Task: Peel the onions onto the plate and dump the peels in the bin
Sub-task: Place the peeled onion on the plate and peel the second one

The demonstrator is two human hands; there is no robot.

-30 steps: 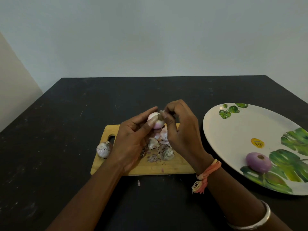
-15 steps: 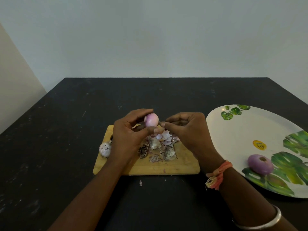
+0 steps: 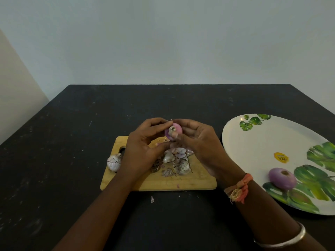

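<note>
- From my remote seat, an unpeeled onion (image 3: 114,163) sits at the wooden cutting board's (image 3: 199,182) 9 o'clock edge, I judge awaiting its turn.
- The left hand (image 3: 143,147) curls round the half-peeled onion (image 3: 175,131), raised over the board's 12 o'clock side so skins drop onto the peel pile (image 3: 176,163).
- The right hand (image 3: 199,142), palm toward me, pinches that onion's root end, probably to strip it.
- At 3 o'clock, the leaf-print plate (image 3: 253,142) holds one peeled onion (image 3: 281,178); I see no bin.
</note>
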